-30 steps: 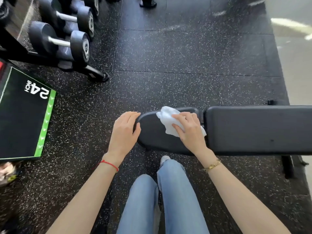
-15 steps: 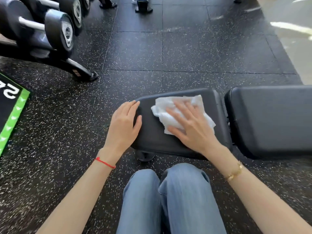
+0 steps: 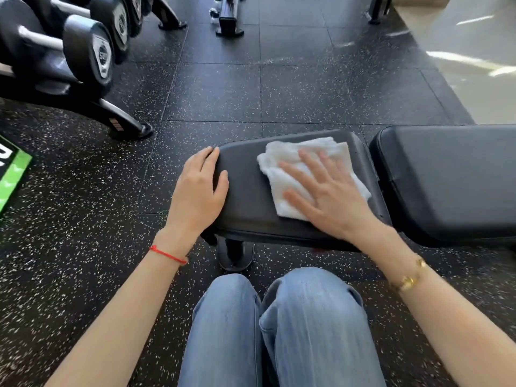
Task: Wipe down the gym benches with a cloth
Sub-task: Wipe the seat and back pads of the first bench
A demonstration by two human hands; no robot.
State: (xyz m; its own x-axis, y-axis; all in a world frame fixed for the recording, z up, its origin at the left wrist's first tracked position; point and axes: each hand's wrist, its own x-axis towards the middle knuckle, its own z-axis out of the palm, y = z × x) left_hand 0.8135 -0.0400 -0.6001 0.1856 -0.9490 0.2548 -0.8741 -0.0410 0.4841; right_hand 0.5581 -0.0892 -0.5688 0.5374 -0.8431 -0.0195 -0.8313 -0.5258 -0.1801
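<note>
A black padded gym bench stands across the middle of the view, with a short seat pad (image 3: 245, 196) on the left and a longer back pad (image 3: 452, 180) on the right. A white folded cloth (image 3: 296, 160) lies flat on the seat pad. My right hand (image 3: 326, 196) presses on the cloth with straight, spread fingers. My left hand (image 3: 198, 194) rests on the left end of the seat pad, thumb on top and fingers over the edge.
A dumbbell rack (image 3: 83, 54) stands at the far left, its foot (image 3: 131, 127) reaching toward the bench. A green-edged black box (image 3: 14, 169) sits at the left edge. My knees in blue jeans (image 3: 279, 325) are below the bench. Equipment feet (image 3: 227, 20) stand farther back on speckled rubber floor.
The cloth has been spread from a bunched wad to a flat sheet, and my right hand has flattened on it. The view has moved closer to the seat pad.
</note>
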